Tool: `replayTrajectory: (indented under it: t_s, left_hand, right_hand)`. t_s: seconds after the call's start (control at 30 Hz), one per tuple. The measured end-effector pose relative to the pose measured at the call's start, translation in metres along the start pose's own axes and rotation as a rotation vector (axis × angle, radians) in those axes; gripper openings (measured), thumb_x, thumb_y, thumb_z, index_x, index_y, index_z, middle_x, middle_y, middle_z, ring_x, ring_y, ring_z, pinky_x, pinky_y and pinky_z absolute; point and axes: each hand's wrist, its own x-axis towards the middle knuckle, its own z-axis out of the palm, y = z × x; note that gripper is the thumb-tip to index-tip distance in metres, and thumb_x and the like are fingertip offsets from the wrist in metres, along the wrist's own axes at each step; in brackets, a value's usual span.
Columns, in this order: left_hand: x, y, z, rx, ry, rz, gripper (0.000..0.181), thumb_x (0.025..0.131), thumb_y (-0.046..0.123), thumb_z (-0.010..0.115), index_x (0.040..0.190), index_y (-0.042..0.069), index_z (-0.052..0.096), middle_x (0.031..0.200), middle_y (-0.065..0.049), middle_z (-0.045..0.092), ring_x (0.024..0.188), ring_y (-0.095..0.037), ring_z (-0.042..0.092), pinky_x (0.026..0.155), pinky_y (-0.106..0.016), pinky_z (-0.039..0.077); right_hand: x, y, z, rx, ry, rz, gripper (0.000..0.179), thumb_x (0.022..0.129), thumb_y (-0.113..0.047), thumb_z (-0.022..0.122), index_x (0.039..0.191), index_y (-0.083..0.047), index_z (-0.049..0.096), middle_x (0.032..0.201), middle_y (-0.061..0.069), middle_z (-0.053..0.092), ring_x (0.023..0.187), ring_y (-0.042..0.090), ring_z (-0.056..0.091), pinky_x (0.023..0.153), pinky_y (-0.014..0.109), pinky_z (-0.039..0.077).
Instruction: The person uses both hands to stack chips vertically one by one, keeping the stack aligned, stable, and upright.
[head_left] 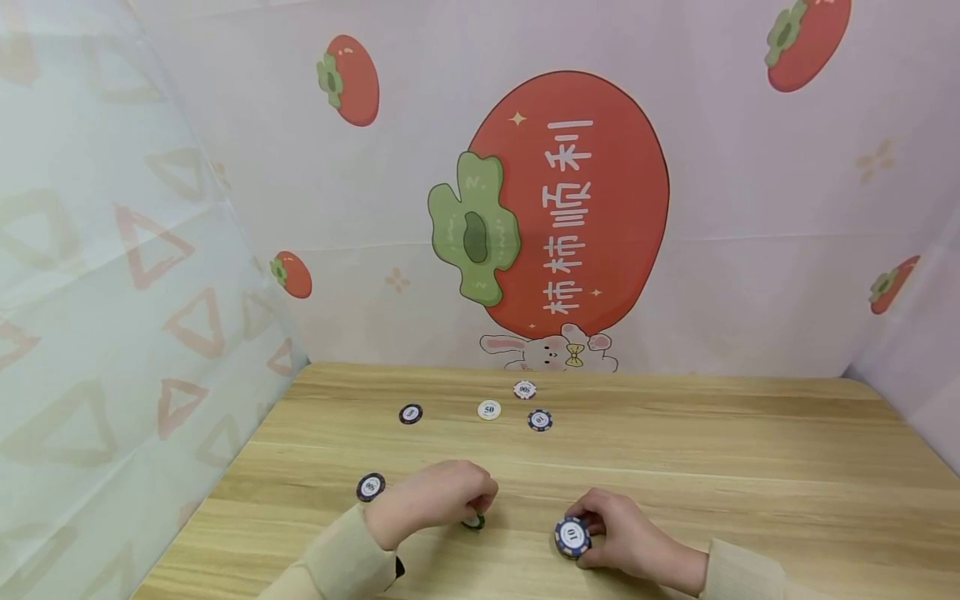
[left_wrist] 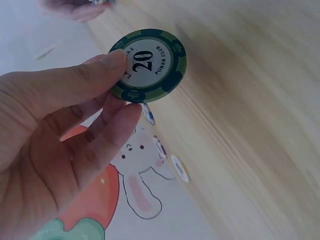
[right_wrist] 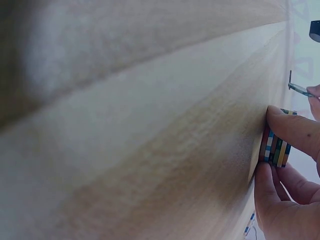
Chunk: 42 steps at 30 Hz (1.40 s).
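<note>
My left hand [head_left: 441,500] pinches a green poker chip [left_wrist: 150,65] marked 20 between thumb and fingers. In the head view that hand mostly covers the chip. To the right, my right hand [head_left: 628,535] grips the sides of a short stack of poker chips [right_wrist: 276,145] with thumb and fingers. The stack's top chip [head_left: 573,537] is blue and marked 10. Its edges show several colours in the right wrist view, and it appears to rest on the wooden table [head_left: 712,467]. A gap of bare wood separates the two hands.
Loose chips lie flat beyond my hands: a black one [head_left: 410,413], a white 50 [head_left: 489,409], a red-and-white 500 [head_left: 525,389] and a blue 10 [head_left: 540,419]. Another black chip [head_left: 371,487] lies beside my left wrist. A printed backdrop [head_left: 720,208] rises behind the table.
</note>
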Motion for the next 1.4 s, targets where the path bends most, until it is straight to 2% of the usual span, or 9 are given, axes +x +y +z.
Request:
replayTrajectory:
  t_s: [0.37, 0.77, 1.07, 1.2, 1.4]
  left_hand:
    - [0.012, 0.012, -0.003, -0.069, -0.003, 0.078, 0.023, 0.069, 0.009, 0.075, 0.068, 0.017, 0.053, 0.063, 0.011, 0.043, 0.060, 0.000, 0.041, 0.057, -0.012, 0.035]
    - [0.025, 0.018, -0.001, -0.276, -0.037, 0.081, 0.017, 0.076, 0.006, 0.071, 0.074, 0.015, 0.057, 0.066, 0.013, 0.048, 0.059, 0.002, 0.043, 0.056, -0.011, 0.038]
    - [0.035, 0.019, 0.007, -0.463, -0.036, 0.023, 0.012, 0.077, 0.005, 0.070, 0.076, 0.011, 0.060, 0.067, 0.013, 0.051, 0.061, 0.004, 0.045, 0.058, -0.012, 0.041]
    - [0.039, 0.020, 0.013, -0.557, -0.017, -0.012, 0.011, 0.077, 0.004, 0.070, 0.077, 0.009, 0.060, 0.068, 0.012, 0.053, 0.062, 0.004, 0.047, 0.059, -0.012, 0.043]
    - [0.043, 0.023, 0.019, -0.760, 0.018, -0.104, 0.010, 0.077, 0.001, 0.068, 0.078, 0.007, 0.061, 0.071, 0.010, 0.055, 0.064, 0.001, 0.049, 0.059, -0.015, 0.045]
  right_hand:
    - [-0.001, 0.001, 0.000, 0.001, -0.005, 0.012, 0.041, 0.061, -0.007, 0.081, 0.096, -0.005, 0.060, 0.092, 0.000, 0.057, 0.080, 0.005, 0.056, 0.069, 0.022, 0.049]
    - [0.000, 0.001, 0.000, -0.003, 0.001, 0.016, 0.040, 0.061, -0.006, 0.081, 0.096, -0.005, 0.060, 0.092, -0.001, 0.057, 0.080, 0.004, 0.056, 0.069, 0.021, 0.050]
    - [-0.001, 0.000, 0.001, -0.001, 0.001, 0.009, 0.041, 0.060, -0.006, 0.081, 0.095, -0.005, 0.060, 0.091, 0.001, 0.057, 0.080, 0.006, 0.057, 0.068, 0.021, 0.050]
    - [0.000, 0.000, 0.001, -0.001, 0.000, 0.003, 0.041, 0.060, -0.005, 0.081, 0.095, -0.004, 0.060, 0.091, 0.001, 0.057, 0.079, 0.006, 0.057, 0.068, 0.022, 0.050]
    - [0.000, 0.001, 0.001, 0.011, -0.005, -0.005, 0.041, 0.060, -0.004, 0.080, 0.095, -0.003, 0.060, 0.091, 0.003, 0.057, 0.080, 0.006, 0.057, 0.068, 0.021, 0.050]
